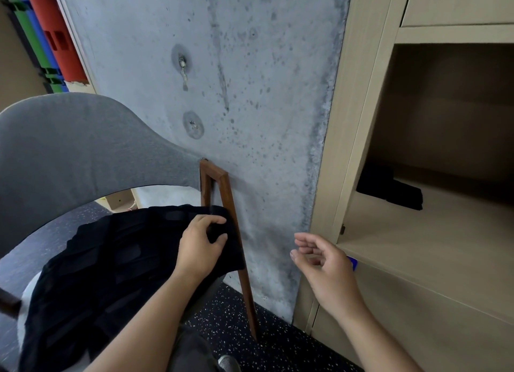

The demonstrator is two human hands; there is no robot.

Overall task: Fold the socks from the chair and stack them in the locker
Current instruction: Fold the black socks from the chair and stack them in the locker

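- Socks, a dark heap, lie on the chair seat in the lower left of the frame; a few folded ones already sit in the locker at right.
- Left hand pinches the heap's upper right edge between thumb and fingers.
- Right hand hovers at lower centre, fingers loosely curled, holding nothing.
- Judging by the drape, the socks are light, soft and limp; best pinched at a cuff or toe and lifted free of the heap.

A stained concrete wall rises above dark speckled flooring.
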